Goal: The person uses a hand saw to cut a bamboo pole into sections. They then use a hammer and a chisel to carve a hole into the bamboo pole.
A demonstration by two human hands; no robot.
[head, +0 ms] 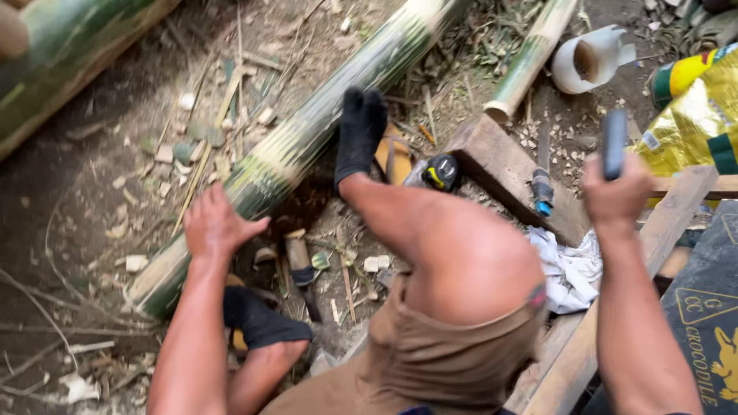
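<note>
On the bare dirt ground (69, 192), littered with chips and dry stalks, a long green bamboo pole with pale bands (307, 131) lies slantwise from lower left to upper middle; the left hand (215, 224) rests flat on its lower part, fingers (198, 206) spread open and pressing the surface, gripping nothing; the right hand (615, 192) is raised at the right, well apart from the pole, its fingers curled shut around a dark, narrow handle-like object (613, 142), whose far end is blurred so I cannot tell what kind of tool it is; a foot in a black sock (360, 134) is braced against the pole's upper side, and a second black-socked foot (257, 319) sits on the ground just below the pole's near end; the person's bent knee in brown shorts (453, 307) fills the lower middle.

Counted: three bamboo poles, namely the one under the hand, a thicker green trunk (69, 54) at the upper left, and a thin yellowish cane (530, 58) at the upper right; one black-and-yellow tape measure (442, 173) beside a weathered wooden block (515, 177); one blue-tipped tool (542, 188) lying on that block; one crumpled white cloth (569, 269); one white plastic roll (592, 60); one yellow foil bag (692, 115).
</note>
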